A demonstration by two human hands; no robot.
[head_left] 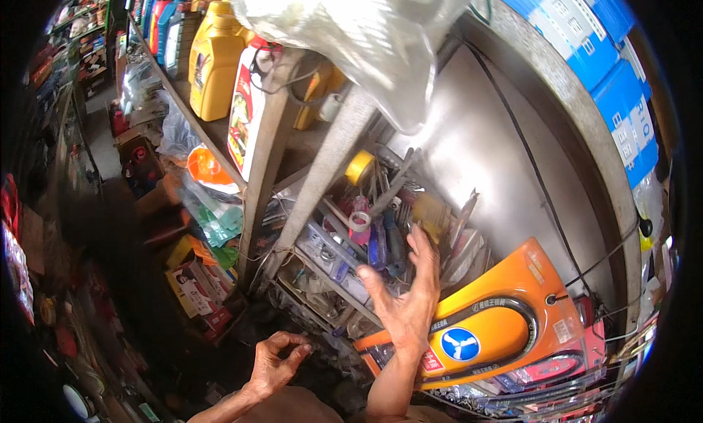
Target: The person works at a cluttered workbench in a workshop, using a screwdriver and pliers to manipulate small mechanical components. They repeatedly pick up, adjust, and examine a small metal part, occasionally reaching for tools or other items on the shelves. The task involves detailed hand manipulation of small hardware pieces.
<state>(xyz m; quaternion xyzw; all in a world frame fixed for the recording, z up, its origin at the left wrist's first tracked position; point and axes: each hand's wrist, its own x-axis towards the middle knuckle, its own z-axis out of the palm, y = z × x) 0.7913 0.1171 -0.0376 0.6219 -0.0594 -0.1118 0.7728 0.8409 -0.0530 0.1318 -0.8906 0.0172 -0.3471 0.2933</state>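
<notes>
At the left edge of the frame we see crowded, dim shop shelves. Right of them, at upper left, a yellow bottle stands on a shelf; below it lie cartons. At bottom centre-left we note the left hand, its fingers curled toward the thumb; we cannot tell whether it grips anything. Metal posts slant up the middle, near a clear bag at the top. In the centre we find jumbled tools, the right hand just before them, spread and ungripping. Right of centre, a shiny panel rises behind an orange package; blue boxes fill the upper right.
</notes>
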